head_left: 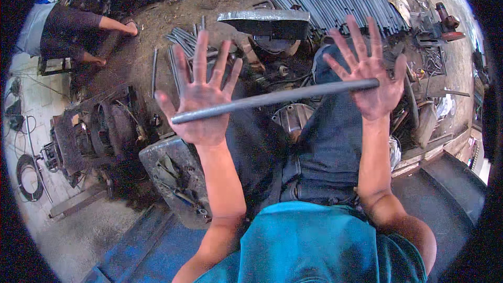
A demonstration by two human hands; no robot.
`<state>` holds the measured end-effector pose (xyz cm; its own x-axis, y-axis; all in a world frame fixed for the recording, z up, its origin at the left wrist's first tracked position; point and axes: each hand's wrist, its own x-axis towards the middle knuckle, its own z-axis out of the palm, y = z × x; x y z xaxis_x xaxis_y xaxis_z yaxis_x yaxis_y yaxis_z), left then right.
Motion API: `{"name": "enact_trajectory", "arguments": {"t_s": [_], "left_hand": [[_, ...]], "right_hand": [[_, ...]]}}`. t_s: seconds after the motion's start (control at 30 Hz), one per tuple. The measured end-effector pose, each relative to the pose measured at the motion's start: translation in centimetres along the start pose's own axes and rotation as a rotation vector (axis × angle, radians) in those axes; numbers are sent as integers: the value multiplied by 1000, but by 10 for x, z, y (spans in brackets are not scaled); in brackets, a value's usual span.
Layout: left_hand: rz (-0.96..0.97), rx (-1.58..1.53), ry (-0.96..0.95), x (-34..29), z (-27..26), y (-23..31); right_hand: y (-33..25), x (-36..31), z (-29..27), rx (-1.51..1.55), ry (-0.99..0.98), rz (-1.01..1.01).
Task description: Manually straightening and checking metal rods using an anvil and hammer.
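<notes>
A grey metal rod (277, 98) lies across both palms above my lap, its left end slightly lower in the picture. Under its left end, my left hand (204, 102) is palm up with all fingers spread. My right hand (371, 86) bears the other end the same way, fingers stretched out and not wrapped round the rod. Behind the hands stands a dark machine with a bright metal cover (264, 17) on top. Between my knees sits a rounded metal part (293, 116).
Many similar rods (335, 2) lie piled at the far right, with a smaller bundle (183, 36) behind my left hand. A tray with tools (175, 178) is by my left thigh. Machinery (99, 131) stands at left; another person's leg (118, 24) shows far left.
</notes>
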<state>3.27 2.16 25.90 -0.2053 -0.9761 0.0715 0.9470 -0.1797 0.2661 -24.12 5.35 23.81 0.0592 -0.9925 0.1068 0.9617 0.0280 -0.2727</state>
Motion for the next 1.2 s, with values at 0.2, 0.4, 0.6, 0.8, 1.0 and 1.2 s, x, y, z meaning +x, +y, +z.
{"name": "enact_trajectory", "arguments": {"t_s": [0.2, 0.4, 0.6, 0.8, 1.0, 1.2], "left_hand": [[179, 99, -11, -17, 72, 15], [344, 204, -33, -28, 101, 0], [147, -24, -212, -34, 111, -42], [205, -407, -429, -21, 84, -73], [145, -116, -436, -19, 69, -49], [255, -89, -165, -23, 93, -49]], "right_hand": [[-3, -11, 62, -83, -40, -162], [-16, -5, 54, -319, 0, -282], [-48, -3, -3, 38, -194, -239], [-66, -18, -11, 113, -149, -345], [-62, -18, -7, 42, -145, -312], [-52, -14, -4, -55, -184, -283]]}}
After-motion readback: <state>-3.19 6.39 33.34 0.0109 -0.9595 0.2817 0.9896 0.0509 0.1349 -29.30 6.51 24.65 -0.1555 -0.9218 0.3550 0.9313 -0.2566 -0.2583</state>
